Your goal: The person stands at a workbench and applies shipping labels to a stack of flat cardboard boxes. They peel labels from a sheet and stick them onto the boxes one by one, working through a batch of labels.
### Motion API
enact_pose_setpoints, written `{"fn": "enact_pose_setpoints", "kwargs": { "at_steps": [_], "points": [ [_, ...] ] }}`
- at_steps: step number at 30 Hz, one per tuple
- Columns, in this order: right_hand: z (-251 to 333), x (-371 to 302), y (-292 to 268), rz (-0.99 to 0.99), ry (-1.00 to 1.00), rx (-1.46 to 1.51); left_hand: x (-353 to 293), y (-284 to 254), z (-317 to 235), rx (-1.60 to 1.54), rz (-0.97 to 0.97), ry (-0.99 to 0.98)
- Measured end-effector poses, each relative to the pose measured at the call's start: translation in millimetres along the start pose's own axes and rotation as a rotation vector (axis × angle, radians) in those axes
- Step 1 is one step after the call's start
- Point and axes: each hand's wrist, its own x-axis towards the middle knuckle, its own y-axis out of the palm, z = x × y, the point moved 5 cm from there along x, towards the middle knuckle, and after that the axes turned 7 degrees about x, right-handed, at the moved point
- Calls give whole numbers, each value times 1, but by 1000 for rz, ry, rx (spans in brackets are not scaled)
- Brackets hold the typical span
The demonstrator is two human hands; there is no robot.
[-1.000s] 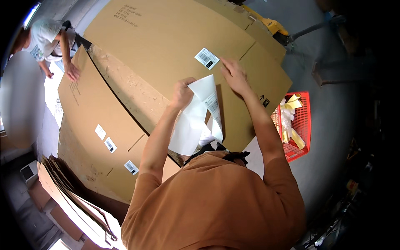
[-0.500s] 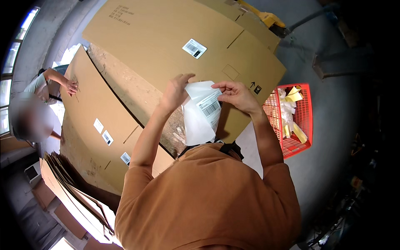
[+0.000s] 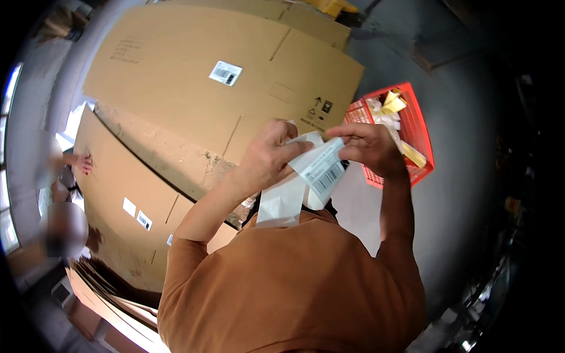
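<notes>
In front of my chest I hold a strip of white barcode labels (image 3: 322, 175) with pale backing paper (image 3: 279, 205) hanging toward my shirt. My left hand (image 3: 272, 154) is closed, fingers curled round the folded upper-left part of the strip. My right hand (image 3: 372, 147) pinches the upper right edge of the label between thumb and fingers. Whether the label is lifting off its backing I cannot tell. Beyond my hands lies a large flat cardboard sheet (image 3: 194, 53), bearing one white barcode label (image 3: 225, 73) and printed marks.
A red plastic basket (image 3: 419, 126) with white and yellow paper scraps stands on the floor to the right. At the left lies another cardboard sheet (image 3: 118, 176) with labels; a co-worker's hand (image 3: 84, 164) touches its far edge. Folded cardboard (image 3: 109, 282) is stacked at lower left.
My view has swung, so the cardboard and basket sit further left. My left hand has closed round the strip, which is now bent, and both hands are nearer my body.
</notes>
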Motion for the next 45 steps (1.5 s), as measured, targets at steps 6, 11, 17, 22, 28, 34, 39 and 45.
{"fn": "enact_pose_setpoints", "kwargs": {
  "at_steps": [6,11,17,22,28,34,39,45],
  "points": [
    [27,-71,-30,-187,-227,-148,51,11,-51,-204,-141,182],
    [-15,-68,-42,-385,-192,-7,52,56,-18,-354,169,-82],
    [-19,-34,-44,-585,-527,-659,29,79,34,-232,270,-409],
    [-30,21,-74,-618,-486,-496,-32,87,108,-245,234,-673],
    [-87,144,-68,-493,-100,101,-69,81,135,-283,238,-662],
    [-141,211,-70,-472,-120,-8,-72,86,138,-247,467,-580],
    [-145,216,-70,-494,-66,-120,-74,92,146,-266,546,-574],
    [-152,219,-74,-501,-76,-189,-64,93,171,-218,456,-536]
  ]
}}
